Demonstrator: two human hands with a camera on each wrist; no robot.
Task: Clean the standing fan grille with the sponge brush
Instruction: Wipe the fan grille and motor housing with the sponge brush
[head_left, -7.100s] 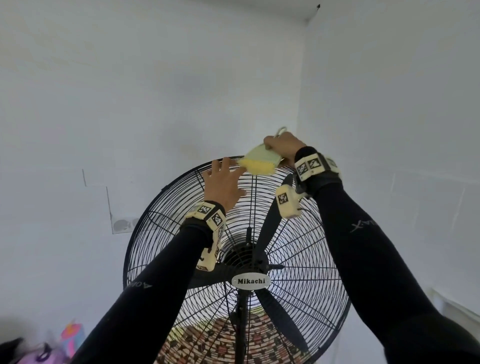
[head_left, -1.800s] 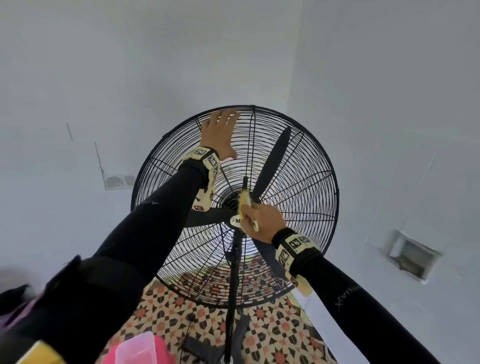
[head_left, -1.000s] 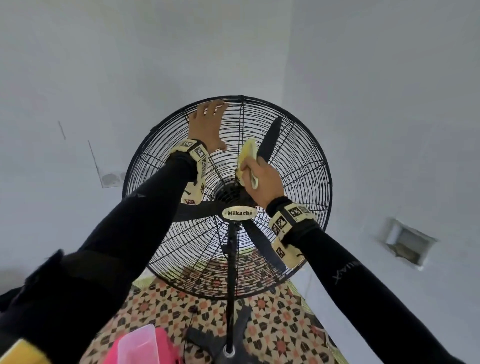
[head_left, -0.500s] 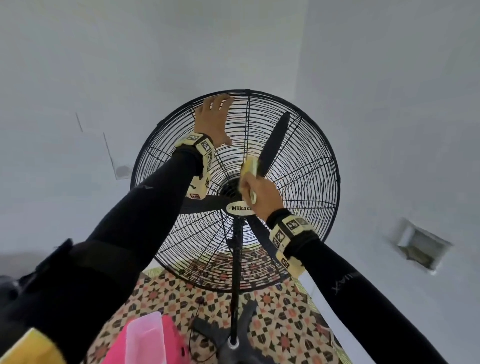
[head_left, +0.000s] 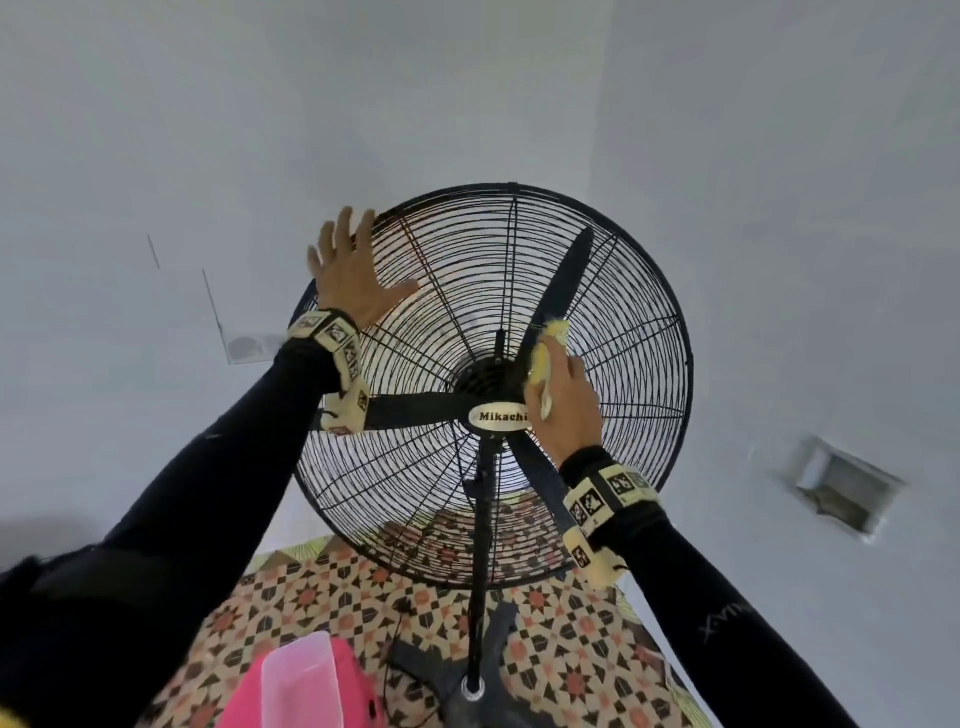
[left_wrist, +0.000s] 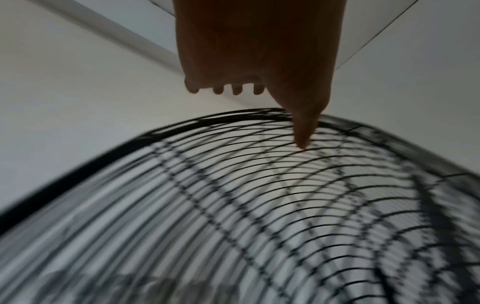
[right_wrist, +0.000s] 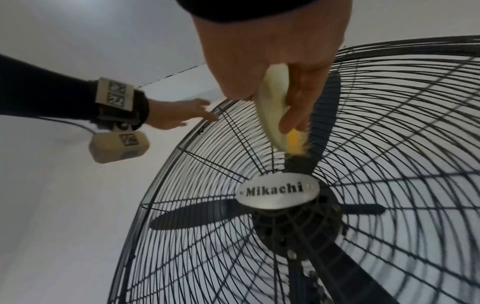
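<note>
A black standing fan with a round wire grille (head_left: 639, 374) fills the head view, its silver Mikachi badge (head_left: 498, 417) at the hub. My right hand (head_left: 563, 400) grips the yellow sponge brush (head_left: 545, 348) and holds it against the grille just up and right of the badge. In the right wrist view the brush (right_wrist: 274, 111) is pinched between thumb and fingers, its yellow sponge tip (right_wrist: 296, 144) on the wires above the badge (right_wrist: 276, 191). My left hand (head_left: 348, 270) lies flat with straight fingers on the grille's upper left rim; its thumb (left_wrist: 302, 131) touches the wires (left_wrist: 233, 185).
The fan pole (head_left: 480, 571) runs down to a black cross base (head_left: 467, 686) on patterned floor tiles (head_left: 571, 649). A pink container with a clear lid (head_left: 306, 680) sits at the bottom left. White walls meet in a corner behind the fan; a recessed wall box (head_left: 841, 488) is at right.
My right hand has carried the brush from just above the hub to the right of it. My left hand has slid from the top of the rim toward its upper left.
</note>
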